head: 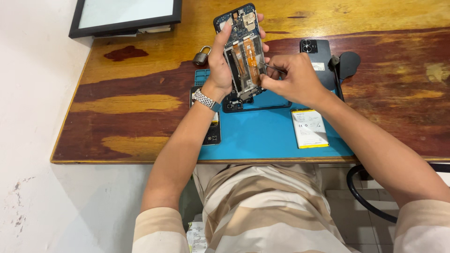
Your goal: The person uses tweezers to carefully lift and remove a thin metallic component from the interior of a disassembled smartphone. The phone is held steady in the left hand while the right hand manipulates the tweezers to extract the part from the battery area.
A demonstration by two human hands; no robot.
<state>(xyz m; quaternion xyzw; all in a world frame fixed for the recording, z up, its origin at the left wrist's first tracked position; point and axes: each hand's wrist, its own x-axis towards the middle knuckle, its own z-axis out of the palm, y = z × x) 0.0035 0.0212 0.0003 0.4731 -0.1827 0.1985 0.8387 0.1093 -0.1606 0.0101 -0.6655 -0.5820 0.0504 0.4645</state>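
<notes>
The left hand (221, 65), a metal watch (204, 99) on its wrist, wraps around an opened smartphone (243, 54) and holds it upright above the blue work mat (262, 136). The phone's back is off: a black frame surrounds a dark circuit board at the top, and orange flex ribbons run down the empty battery bay below the fingertips. Just right of that grip, the right hand (293, 79) pinches thin tweezers (274, 69), their tip touching the phone's right edge. Below the right wrist a white battery (308, 127) with a yellow edge lies on the mat.
</notes>
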